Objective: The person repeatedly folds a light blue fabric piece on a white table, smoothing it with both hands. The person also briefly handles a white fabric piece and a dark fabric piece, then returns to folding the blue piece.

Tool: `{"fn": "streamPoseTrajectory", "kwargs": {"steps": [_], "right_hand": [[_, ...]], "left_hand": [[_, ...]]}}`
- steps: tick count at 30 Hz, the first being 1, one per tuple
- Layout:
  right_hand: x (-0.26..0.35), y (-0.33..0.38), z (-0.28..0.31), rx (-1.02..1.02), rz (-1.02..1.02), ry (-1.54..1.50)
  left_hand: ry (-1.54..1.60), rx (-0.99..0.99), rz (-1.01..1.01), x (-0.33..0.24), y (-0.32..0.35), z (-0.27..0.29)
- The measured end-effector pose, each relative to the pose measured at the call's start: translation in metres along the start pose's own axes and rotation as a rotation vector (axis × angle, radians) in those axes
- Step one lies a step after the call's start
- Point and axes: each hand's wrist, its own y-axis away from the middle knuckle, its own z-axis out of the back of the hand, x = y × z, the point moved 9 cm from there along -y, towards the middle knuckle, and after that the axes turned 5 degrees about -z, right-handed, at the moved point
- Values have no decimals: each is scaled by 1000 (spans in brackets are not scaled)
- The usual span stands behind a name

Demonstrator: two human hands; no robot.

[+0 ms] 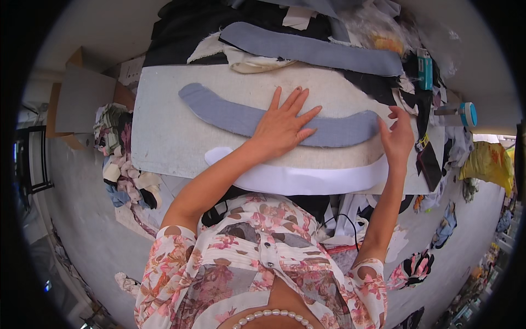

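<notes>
Necklace and blouse: pearl-like beads on the necklace (273, 314), above a floral blouse (241, 268), both at the bottom of the view.
Blue-grey band: a long curved cloth piece (224, 114) lying flat mid-board, its two ends rising away from the person.
Feel of the cloth: probably light and limp, perhaps a little firm if backed; unlikely to break or slip much, though the cut edges could fray or stretch.
Where to take hold: best at the two rounded ends, pinched between thumb and fingertips, with a flat palm steadying the middle.
Left hand: the left hand (282, 129) is spread palm-down on the band's middle, pressing without gripping.
Right hand: the right hand (398, 136) is loosely bent beside the band's right end, thumb and forefinger apart; whether it touches the cloth I cannot tell.
White strip: a similarly curved strip (307, 180) nearer the person, partly under the left forearm.
Board: a pale work surface (156, 120) beneath both pieces.
Far edge: a second blue-grey piece (312, 46) over cream cloth (252, 60) and black fabric (178, 35).
Right side: a dark phone-like slab (430, 167).
</notes>
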Motion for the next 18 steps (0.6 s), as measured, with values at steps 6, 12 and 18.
{"fn": "streamPoseTrajectory", "kwargs": {"steps": [6, 12, 18], "right_hand": [[-39, -18, -55, 183, -133, -424], [-8, -16, -32, 133, -65, -475], [158, 112, -82, 560, 254, -568]], "left_hand": [[2, -9, -21, -4, -1, 4], [141, -124, 1, 6, 8, 20], [324, -560, 277, 81, 101, 100]]}}
